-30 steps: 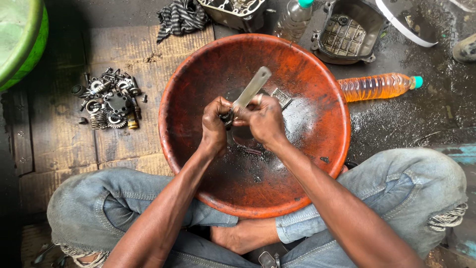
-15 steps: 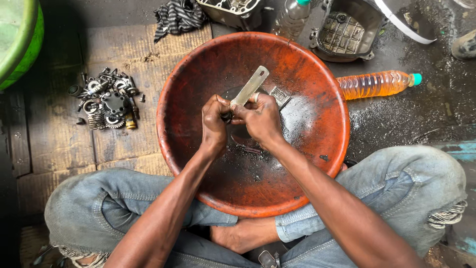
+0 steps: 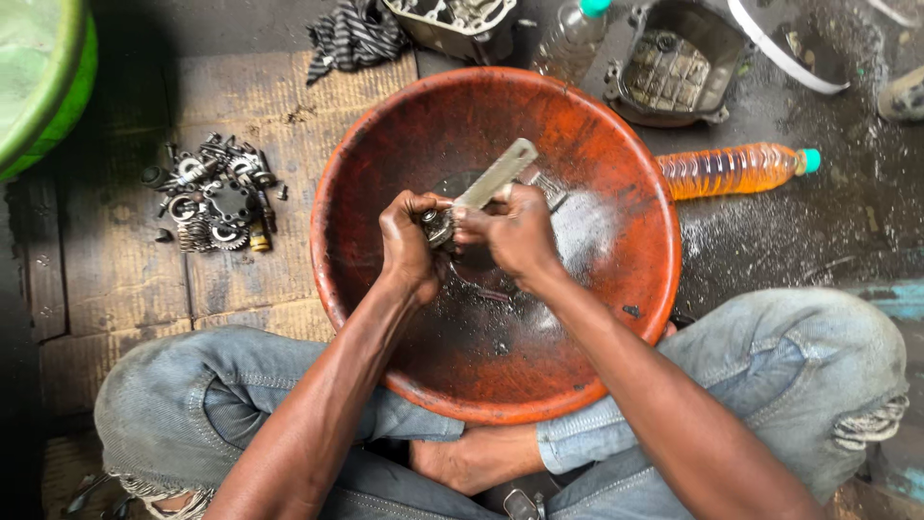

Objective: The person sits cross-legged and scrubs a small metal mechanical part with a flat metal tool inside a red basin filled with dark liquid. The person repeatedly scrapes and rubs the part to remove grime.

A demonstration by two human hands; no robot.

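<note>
Nothing here has a readable label as far as we can see: there's a plastic bottle of amber liquid (image 3: 733, 169) with a teal cap lying flat on the wet dark floor just right of the big orange-red basin (image 3: 616, 318), and a second, clear bottle (image 3: 570, 39) with a teal cap standing past the basin's far rim. A grimy metal casing (image 3: 674, 67) sits beside that, a striped rag (image 3: 354, 34) off to the far left of it. Over on the cardboard, well left of the basin, we've got a pile of small gears and springs (image 3: 214, 204). A green tub (image 3: 43, 77) cuts the top-left corner.

Room's tight: knees in jeans hug the basin's near rim, so the open space is mostly inside the bowl.

Our left hand (image 3: 409, 246) is curled closed around a small dark metal part (image 3: 440, 226), probably greasy, though it's mostly hidden. Our right hand (image 3: 520, 236) is closed on a flat pale metal strip (image 3: 499, 175) that angles up and away, its lower end meeting the part above the middle of the basin.
</note>
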